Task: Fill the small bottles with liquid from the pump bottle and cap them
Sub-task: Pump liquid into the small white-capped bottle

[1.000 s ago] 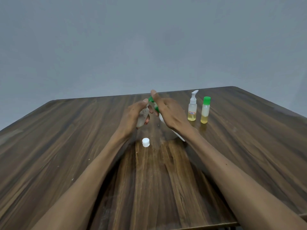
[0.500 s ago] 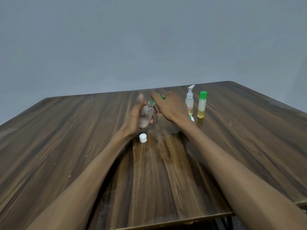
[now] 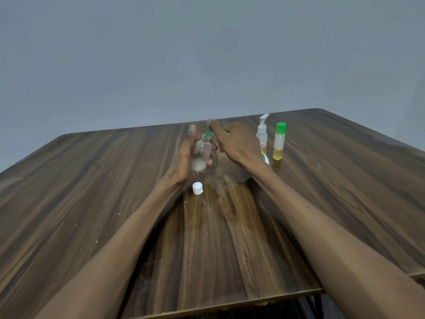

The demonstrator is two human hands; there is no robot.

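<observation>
Above the table (image 3: 92, 192), left hand (image 3: 184, 157) grips small bottle (image 3: 201, 155); right hand (image 3: 236, 143) presses green pump (image 3: 208, 134).

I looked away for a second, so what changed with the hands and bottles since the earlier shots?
The left hand has tipped the small clear bottle more upright, mouth at the green nozzle under the right hand. The white cap, white-pump bottle and green-capped bottle stayed where they were.

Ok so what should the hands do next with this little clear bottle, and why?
Probably press the pump again. The left hand holds the small clear bottle with the green nozzle at its open mouth, under the right hand. Only its bottom holds whitish liquid, and the white cap lies on the table.
</observation>
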